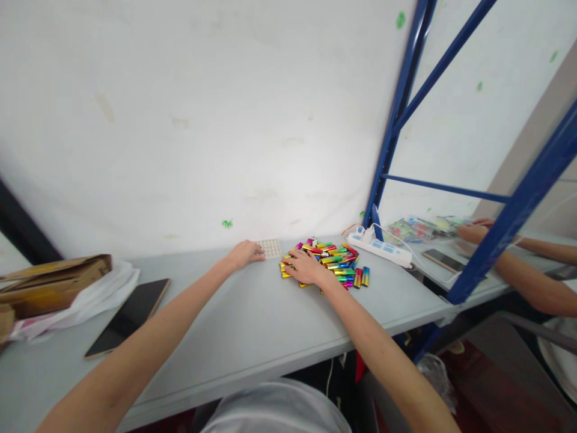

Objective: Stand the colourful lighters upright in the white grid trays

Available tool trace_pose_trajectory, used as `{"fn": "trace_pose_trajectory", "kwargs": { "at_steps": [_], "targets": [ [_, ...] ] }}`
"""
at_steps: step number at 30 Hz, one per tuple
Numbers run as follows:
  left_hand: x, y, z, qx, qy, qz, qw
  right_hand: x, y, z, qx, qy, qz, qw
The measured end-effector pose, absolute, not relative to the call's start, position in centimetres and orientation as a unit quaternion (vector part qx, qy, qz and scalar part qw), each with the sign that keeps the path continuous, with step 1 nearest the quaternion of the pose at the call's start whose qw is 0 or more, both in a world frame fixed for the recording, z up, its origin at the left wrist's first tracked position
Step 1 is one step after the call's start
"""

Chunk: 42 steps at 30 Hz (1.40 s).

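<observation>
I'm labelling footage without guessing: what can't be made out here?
Head view:
Colourful cylinders under the right hand: covered by it.
Whether the left hand grips the pale dotted piece: too small.
Cardboard box, left end: cut off by picture edge.
Co-worker's arms: partly behind the blue post.

The left grip and the right grip are bare human hands, with slender fingers whose finer details are too small to make out. Both arms are uncovered as far as they show, their forearms slim and smooth in outline, narrowing to the wrists and broadening toward the lower edge. Over the torso is a plain, pale grey top, its cloth softly creased, shading from near-white to darker grey; its sleeves lie out of view.
</observation>
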<state>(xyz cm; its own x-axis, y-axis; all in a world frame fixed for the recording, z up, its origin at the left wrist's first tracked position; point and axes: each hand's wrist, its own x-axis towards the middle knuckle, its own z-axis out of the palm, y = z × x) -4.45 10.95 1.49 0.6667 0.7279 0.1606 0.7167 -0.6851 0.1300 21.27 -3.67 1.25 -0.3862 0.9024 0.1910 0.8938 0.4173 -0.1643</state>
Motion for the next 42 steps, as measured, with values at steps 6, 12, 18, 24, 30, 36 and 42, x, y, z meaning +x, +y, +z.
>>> {"fn": "trace_pose_trajectory", "kwargs": {
  "at_steps": [6, 12, 18, 24, 30, 36, 42],
  "targets": [
    [-4.3, 11.4, 1.7, 0.914, 0.392, 0.099, 0.044, 21.4, -3.6, 1.2, -0.533, -0.835, 0.011, 0.138],
    [-4.3, 11.3, 1.9, 0.914, 0.390, 0.101, 0.047, 23.2, -3.2, 2.6, -0.539, -0.808, -0.031, 0.234],
    [-4.1, 9.8, 1.8, 0.916, 0.379, 0.127, 0.033, 26.9, -2.8, 3.2, -0.616, -0.739, -0.042, 0.271],
    [-2.8, 8.6, 2.1, 0.912, 0.374, 0.166, 0.035, 28.6, -2.0, 2.6, -0.639, -0.734, -0.028, 0.230],
    [-3.3, 6.0, 3.9, 0.906, 0.366, 0.204, 0.053, 28.7, -1.2, 2.3, -0.640, -0.740, -0.022, 0.203],
    [-9.8, -1.3, 7.1, 0.929, 0.309, 0.181, 0.091, 29.0, -0.8, 2.5, -0.615, -0.740, -0.023, 0.272],
    [-15.4, -5.3, 6.9, 0.924, 0.310, 0.081, 0.209, 27.9, -1.0, 2.6, -0.564, -0.705, 0.073, 0.424]
  ]
}}
